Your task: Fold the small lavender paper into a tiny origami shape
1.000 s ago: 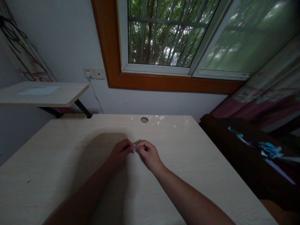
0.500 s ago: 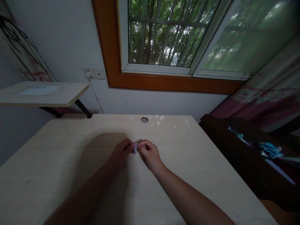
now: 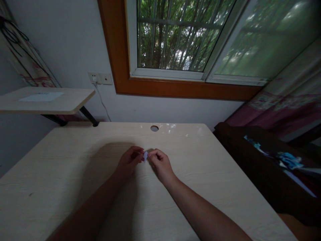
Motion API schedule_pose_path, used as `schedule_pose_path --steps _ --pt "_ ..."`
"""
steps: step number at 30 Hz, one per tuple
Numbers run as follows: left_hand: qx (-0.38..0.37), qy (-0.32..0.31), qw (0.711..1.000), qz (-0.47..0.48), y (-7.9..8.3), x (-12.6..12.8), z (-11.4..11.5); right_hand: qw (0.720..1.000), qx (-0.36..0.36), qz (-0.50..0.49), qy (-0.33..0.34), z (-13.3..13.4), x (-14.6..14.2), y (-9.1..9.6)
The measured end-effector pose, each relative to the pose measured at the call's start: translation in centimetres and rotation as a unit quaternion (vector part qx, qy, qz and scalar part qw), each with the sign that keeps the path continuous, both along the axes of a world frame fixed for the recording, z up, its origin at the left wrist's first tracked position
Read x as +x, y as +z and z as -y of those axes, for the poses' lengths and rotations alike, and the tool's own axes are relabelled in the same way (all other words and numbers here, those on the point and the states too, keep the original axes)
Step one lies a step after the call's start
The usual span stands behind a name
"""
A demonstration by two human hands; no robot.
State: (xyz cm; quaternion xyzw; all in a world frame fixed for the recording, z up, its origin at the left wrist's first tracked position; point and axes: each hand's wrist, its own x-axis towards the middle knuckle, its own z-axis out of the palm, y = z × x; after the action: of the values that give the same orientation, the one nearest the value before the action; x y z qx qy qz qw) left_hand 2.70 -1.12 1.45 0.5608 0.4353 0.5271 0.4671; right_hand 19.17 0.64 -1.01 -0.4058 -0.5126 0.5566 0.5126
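Note:
A small pale lilac piece, perhaps folded paper [image 3: 145, 156], is held between my two hands above the light wood desk [image 3: 200, 187]. On its left side, my left hand [image 3: 129, 161] pinches it with thumb and fingertips. From the right, my right hand [image 3: 160, 164] is closed, with thumb and forefinger gripping the piece's edge. My fingers cover part of the piece, and its exact kind is too small to make out.
A raised shelf [image 3: 82, 100] with a paper sheet [image 3: 42, 97] stands at the back left on black legs. A cable hole [image 3: 154, 128] lies near the desk's back edge. Beyond the right edge is dark furniture [image 3: 250, 157] with blue cloth-like items [image 3: 289, 160].
My left fingers have shifted slightly up and loosened around the lilac piece, which is turned a little and shows a broader face. My right hand stays nearly still.

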Motion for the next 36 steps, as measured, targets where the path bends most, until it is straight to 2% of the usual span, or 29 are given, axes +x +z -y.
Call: schedule_pose_path --steps 4,13,20,30,36 --pt "0.008 -0.007 1.0 -0.017 -0.08 -0.16 0.04 1.0 -0.025 -0.015 0.002 0.06 0.01 0.18" --pt "-0.018 0.02 0.999 -0.03 -0.84 -0.41 -0.25 1.0 -0.019 -0.009 0.016 0.15 -0.04 0.39" --pt "-0.017 0.035 0.999 -0.032 -0.58 -0.35 -0.24 0.999 -0.021 -0.014 0.026 0.33 0.0 0.58" --pt "-0.031 0.053 0.998 0.008 -0.72 -0.47 -0.57 1.0 0.004 0.006 0.003 0.32 -0.35 0.87" --pt "-0.037 0.037 0.998 0.027 -0.91 -0.47 -0.63 0.999 0.033 0.016 0.005 0.43 -0.31 0.72"
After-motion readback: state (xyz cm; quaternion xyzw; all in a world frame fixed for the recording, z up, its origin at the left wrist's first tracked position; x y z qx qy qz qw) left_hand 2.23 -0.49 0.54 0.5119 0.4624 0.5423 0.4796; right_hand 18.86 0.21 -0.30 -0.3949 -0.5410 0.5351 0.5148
